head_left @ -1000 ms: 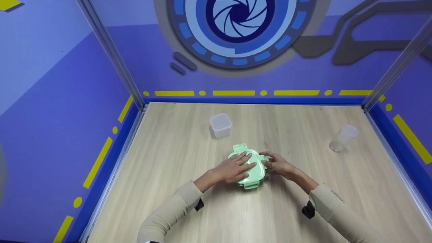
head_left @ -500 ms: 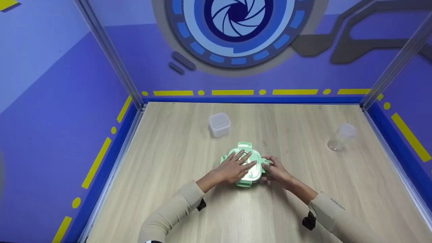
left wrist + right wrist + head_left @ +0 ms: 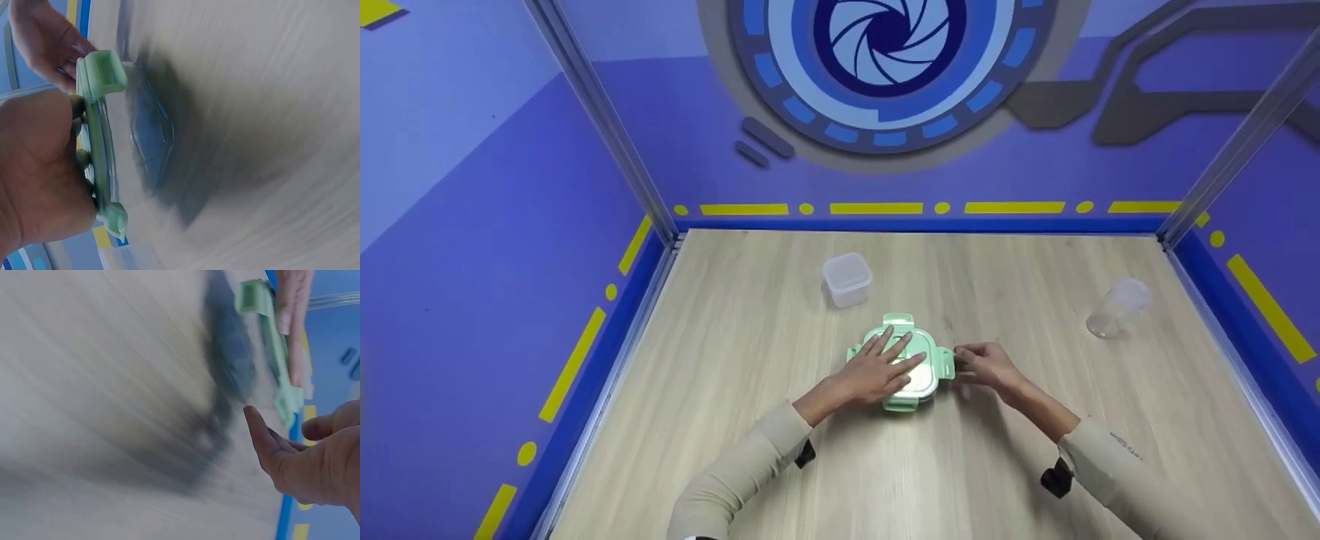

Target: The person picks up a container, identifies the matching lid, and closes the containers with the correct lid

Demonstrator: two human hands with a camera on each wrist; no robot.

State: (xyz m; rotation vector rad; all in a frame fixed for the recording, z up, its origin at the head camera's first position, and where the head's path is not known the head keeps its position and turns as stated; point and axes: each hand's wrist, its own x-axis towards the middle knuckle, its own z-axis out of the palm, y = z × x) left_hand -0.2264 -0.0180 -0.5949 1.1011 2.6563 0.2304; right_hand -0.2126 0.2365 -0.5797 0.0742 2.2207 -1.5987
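A glass food container (image 3: 151,132) with a mint-green lid (image 3: 921,379) sits on the table in front of the person. In the head view, flap latches stick out from the lid's sides, among them the right latch (image 3: 946,363). My left hand (image 3: 874,375) lies spread over the top of the lid, fingers straight and fanned. Just to the right of the right latch is my right hand (image 3: 990,369), its thumb and fingers apart with nothing between them, as the right wrist view also shows. The left palm hides part of the lid.
A square translucent tub (image 3: 847,280) stands behind the green-lidded container. Farther right is a clear jar or cup (image 3: 1119,307). The wooden table (image 3: 720,300) ends at printed blue walls on the back and both sides.
The container has turned slightly, so its latches now point squarely to the sides. My right hand has moved off the right latch, a little rightward. The left hand stays on the lid.
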